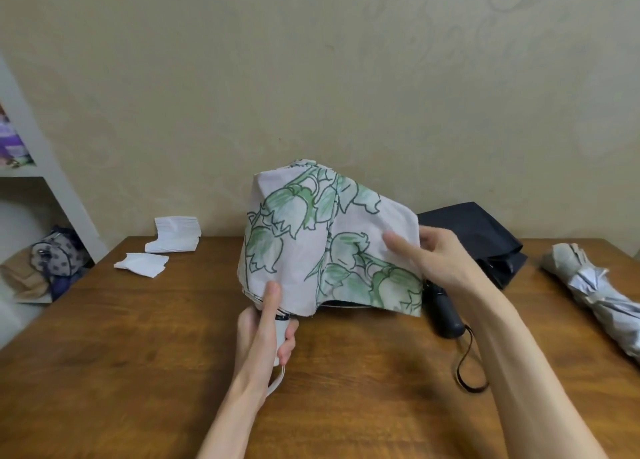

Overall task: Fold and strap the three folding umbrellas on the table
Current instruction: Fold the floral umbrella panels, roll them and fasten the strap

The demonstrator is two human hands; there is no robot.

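A pale pink umbrella with green flower print [311,237] stands half collapsed over the middle of the wooden table [173,337], its canopy loose and spread. My left hand [263,330] grips its white handle from below, thumb up against the canopy edge. My right hand [436,254] rests on the canopy's right side, fingers on the fabric. A black umbrella [485,237] lies unfolded behind my right hand, its black handle [445,316] and wrist loop toward me. A silver-grey umbrella [595,292] lies collapsed and loosely bunched at the table's right edge.
Folded white papers [175,235] and a smaller white sheet [142,264] lie at the table's far left. A beige wall stands right behind the table. White shelves [45,168] and a dotted bag [57,254] on the floor are to the left.
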